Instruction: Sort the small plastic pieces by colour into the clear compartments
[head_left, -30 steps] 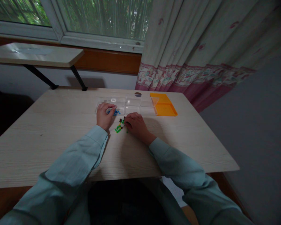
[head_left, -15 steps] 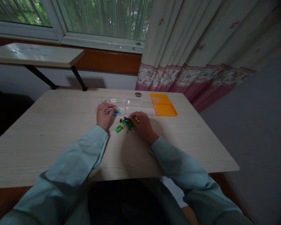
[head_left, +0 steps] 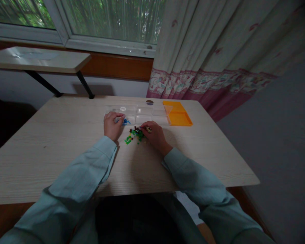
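I see bare worktop [head_left: 53, 145] wide on the left and along the near edge. Ahead, the clear compartment box [head_left: 142, 113] bars the way, the orange tray [head_left: 178, 117] touching its right end. Small pieces [head_left: 134, 134] crowd the gap between left hand [head_left: 112, 125] and right hand [head_left: 154, 134].

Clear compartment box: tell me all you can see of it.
The clear compartment box looks like transparent plastic, split into rectangular cells in two rows. It lies flat on the table, far middle. The left hand rests its fingers on the near-left cell, by blue pieces. An orange tray sits at its right end; contact unclear.
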{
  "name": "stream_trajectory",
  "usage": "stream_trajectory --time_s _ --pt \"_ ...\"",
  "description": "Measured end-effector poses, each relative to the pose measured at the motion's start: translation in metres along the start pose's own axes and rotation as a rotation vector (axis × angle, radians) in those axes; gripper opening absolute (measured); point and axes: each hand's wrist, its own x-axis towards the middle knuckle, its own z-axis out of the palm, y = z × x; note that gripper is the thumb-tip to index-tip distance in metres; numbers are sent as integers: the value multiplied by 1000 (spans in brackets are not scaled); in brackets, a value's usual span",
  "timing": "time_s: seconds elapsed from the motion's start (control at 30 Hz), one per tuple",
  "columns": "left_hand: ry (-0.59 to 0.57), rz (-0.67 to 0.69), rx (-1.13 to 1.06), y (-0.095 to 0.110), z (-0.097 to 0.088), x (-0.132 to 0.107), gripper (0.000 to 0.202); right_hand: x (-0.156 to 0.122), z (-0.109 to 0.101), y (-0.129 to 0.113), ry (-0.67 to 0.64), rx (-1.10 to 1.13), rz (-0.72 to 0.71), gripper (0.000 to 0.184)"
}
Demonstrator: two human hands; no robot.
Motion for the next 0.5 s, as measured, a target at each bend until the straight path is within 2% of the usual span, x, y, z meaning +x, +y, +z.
stream_trajectory --time_s 0.3,0.5 --pt "14 -8 26 -1 1 0 19 -2 2 8 16 9 -52 18" --pt "16 -4 29 -3 2 -1 20 -2 1 7 17 9 -69 14"
